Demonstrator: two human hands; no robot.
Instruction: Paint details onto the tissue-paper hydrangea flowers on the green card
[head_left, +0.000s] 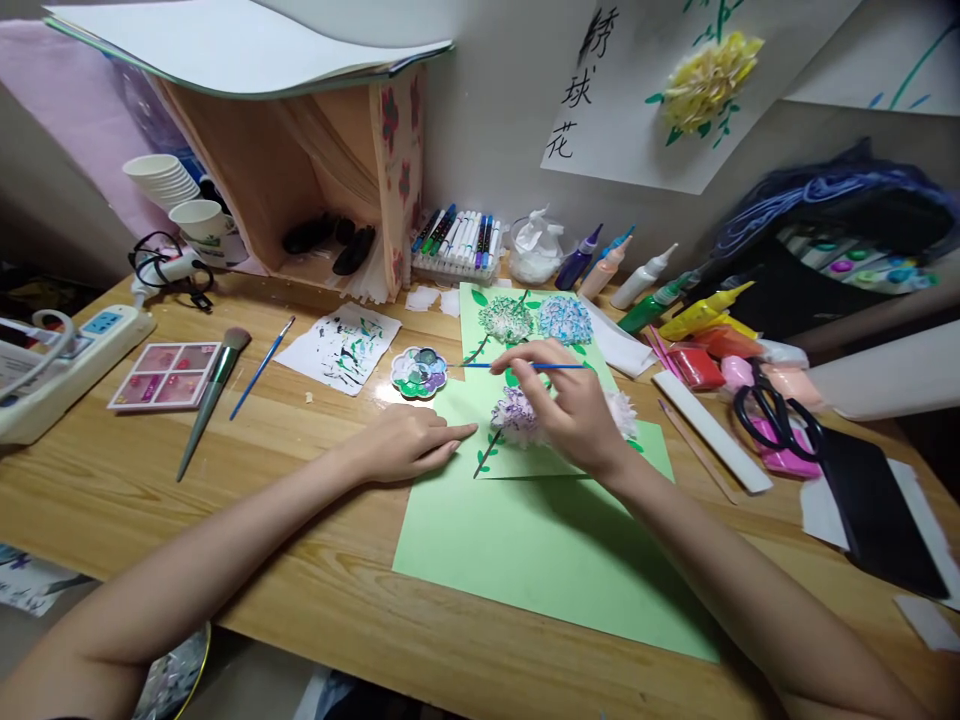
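My right hand is closed around a thin blue paintbrush, held nearly level above the artwork. The brush's tip points left, close to the flower-shaped paint palette; I cannot tell whether they touch. Under my right hand lies a green sheet with raised paper flowers, painted stems and leaves; part of the flowers is hidden. My left hand lies flat at the sheet's left edge, index finger stretched out, holding nothing. A larger plain green paper spreads beneath. Behind are green-speckled and blue-speckled flowers.
To the left lie a paint-smeared tissue, a second paintbrush, a makeup brush and a power strip. Markers and paint bottles line the back. Scissors and a white strip lie right.
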